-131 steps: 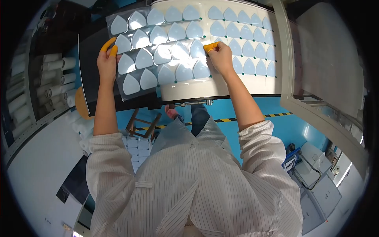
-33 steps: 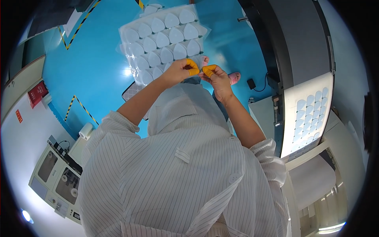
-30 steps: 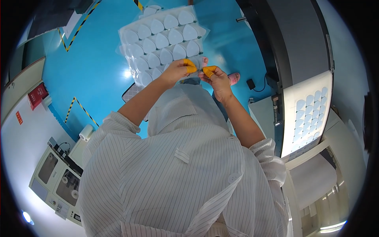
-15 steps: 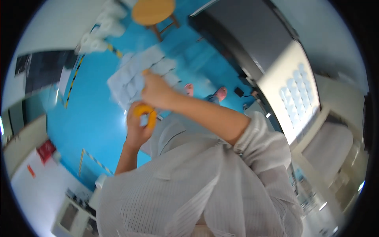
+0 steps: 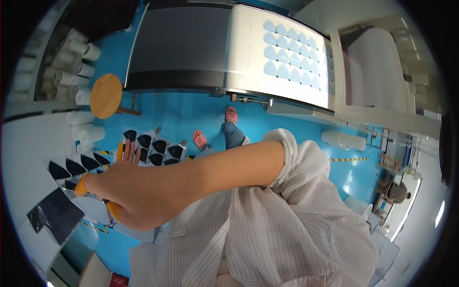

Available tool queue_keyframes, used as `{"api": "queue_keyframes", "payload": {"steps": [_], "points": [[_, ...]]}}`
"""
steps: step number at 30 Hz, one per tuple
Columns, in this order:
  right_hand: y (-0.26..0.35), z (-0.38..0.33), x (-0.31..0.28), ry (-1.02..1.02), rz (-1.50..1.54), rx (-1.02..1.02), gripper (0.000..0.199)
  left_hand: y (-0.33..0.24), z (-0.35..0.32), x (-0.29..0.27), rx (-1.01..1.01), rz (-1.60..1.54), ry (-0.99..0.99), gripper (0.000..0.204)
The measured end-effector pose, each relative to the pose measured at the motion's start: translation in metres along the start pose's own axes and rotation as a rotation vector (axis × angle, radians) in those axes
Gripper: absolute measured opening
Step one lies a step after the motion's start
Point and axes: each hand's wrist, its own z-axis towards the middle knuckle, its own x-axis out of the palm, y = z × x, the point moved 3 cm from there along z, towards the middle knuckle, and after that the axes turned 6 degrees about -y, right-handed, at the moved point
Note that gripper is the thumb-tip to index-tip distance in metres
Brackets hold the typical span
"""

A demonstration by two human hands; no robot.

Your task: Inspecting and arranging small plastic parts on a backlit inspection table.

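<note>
My right hand [image 5: 138, 196] reaches far across my body to my left side. It has orange finger covers [image 5: 81, 184] on some fingertips. It presses on a thin sheet [image 5: 91, 208] that lies on top of other sheets with dark teardrop holes [image 5: 71, 167]. My fingers look curled onto the sheet's edge, pinching it, but the grip is partly hidden, so I am not fully sure.

My left hand [image 5: 129, 153] is just behind my right one. It is flat and spread out, with the fingers pointing up. It rests on another sheet with dark teardrop holes [image 5: 153, 150]. It holds nothing that I can see.

The sheet looks very thin and light. I think it bends and flops easily, and the cut-out holes make it weak, so it could tear or crease. I think the best place to take hold is the plain edge strip, with both hands well apart so it does not sag.

Below me is the blue floor [image 5: 191, 115]. A round wooden stool [image 5: 106, 95] stands on it. The big machine [image 5: 229, 48] has a white sheet with pale teardrop shapes [image 5: 291, 57] lying on it. White rolls [image 5: 81, 52] are stacked at the left.
</note>
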Motion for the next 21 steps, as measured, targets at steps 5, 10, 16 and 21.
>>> {"api": "queue_keyframes", "payload": {"steps": [5,10,16,21], "points": [[0.015,-0.042,-0.054,-0.803,-0.529,-0.090,0.035,-0.030,0.055,0.081,0.081,0.016,0.098,0.042],[-0.019,-0.136,-0.163,-0.743,-0.197,0.136,0.055,-0.068,0.094,0.196,0.391,0.202,0.183,0.034],[-0.118,-0.208,-0.235,-1.076,-0.133,0.405,0.052,-0.040,0.134,0.335,0.653,1.199,0.358,0.027],[-0.178,-0.224,-0.284,-1.397,-0.020,0.370,0.023,-0.010,0.196,0.403,0.847,1.375,0.319,0.028]]}}
